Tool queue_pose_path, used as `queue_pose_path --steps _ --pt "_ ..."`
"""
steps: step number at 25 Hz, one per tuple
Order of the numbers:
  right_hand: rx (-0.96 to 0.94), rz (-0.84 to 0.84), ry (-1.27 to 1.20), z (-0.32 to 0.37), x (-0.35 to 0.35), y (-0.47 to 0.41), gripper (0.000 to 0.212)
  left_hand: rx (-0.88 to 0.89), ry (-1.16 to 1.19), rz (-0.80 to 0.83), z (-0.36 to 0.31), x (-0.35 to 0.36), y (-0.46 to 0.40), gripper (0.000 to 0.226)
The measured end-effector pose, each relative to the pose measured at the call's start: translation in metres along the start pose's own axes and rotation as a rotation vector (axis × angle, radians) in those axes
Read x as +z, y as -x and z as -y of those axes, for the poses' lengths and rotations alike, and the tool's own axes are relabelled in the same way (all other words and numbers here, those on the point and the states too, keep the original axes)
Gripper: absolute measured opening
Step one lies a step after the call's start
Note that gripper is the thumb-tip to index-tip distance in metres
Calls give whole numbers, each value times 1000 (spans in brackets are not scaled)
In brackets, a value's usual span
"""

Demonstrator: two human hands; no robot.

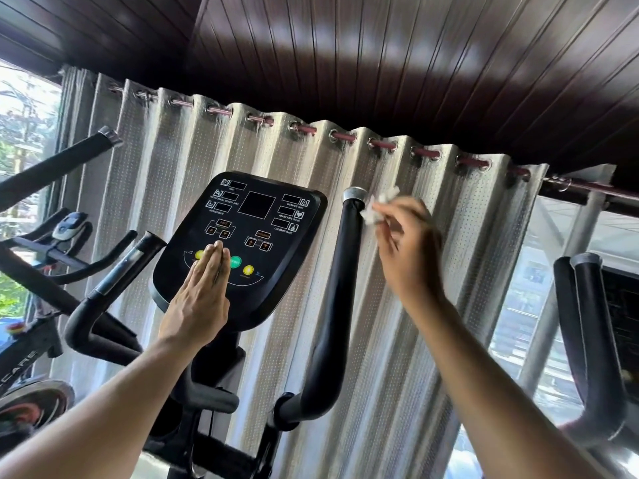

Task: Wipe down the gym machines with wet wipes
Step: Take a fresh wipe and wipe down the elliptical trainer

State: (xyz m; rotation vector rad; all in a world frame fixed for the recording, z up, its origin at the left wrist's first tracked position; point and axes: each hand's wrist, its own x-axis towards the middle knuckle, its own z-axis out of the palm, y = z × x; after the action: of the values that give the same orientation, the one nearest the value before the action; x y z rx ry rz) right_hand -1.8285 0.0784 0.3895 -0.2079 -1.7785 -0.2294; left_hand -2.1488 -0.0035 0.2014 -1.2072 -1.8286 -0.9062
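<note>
Both forearms reach up from the lower frame: left hand [198, 299], fingers straight and together, steadies the console [242, 243]; right hand [408, 250] pinches a white wet wipe [375, 209] against the handlebar [340, 288] top, right of centre. Likely next: stroking downward along the grip.

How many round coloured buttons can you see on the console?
3 show: a yellow button beside the left hand, a green button mid-row, another yellow button rightmost. The hand may hide more.

Pale curtain [193, 160] under dark slatted ceiling [380, 57]
</note>
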Motion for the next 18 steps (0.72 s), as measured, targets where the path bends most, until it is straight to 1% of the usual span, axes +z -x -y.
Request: queue_pose_path --steps 3,4,6,8,11,13,15,16,18 --pt "-121 249 109 -13 21 -40 17 7 5 -18 -1 0 0 88" --pt "-154 292 124 -12 22 -40 15 8 8 -22 -1 0 0 88" --pt "-196 314 116 1 16 -21 11 12 15 -20 0 0 0 89" --pt "-236 294 145 23 4 16 9 10 23 -14 1 1 0 89" --pt "-232 266 171 53 -11 87 15 3 33 -3 0 1 0 90" --pt "-156 260 62 66 -21 127 23 -13 41 13 -2 0 3 91" --pt "-23 223 -127 68 -30 154 22 -12 45 29 -1 -2 7 93" --pt "112 181 -244 67 -34 160 18 -10 45 30 -1 -2 11 93" --pt "521 83 -501 62 -34 159 11 -13 43 29 -1 -3 18 92"
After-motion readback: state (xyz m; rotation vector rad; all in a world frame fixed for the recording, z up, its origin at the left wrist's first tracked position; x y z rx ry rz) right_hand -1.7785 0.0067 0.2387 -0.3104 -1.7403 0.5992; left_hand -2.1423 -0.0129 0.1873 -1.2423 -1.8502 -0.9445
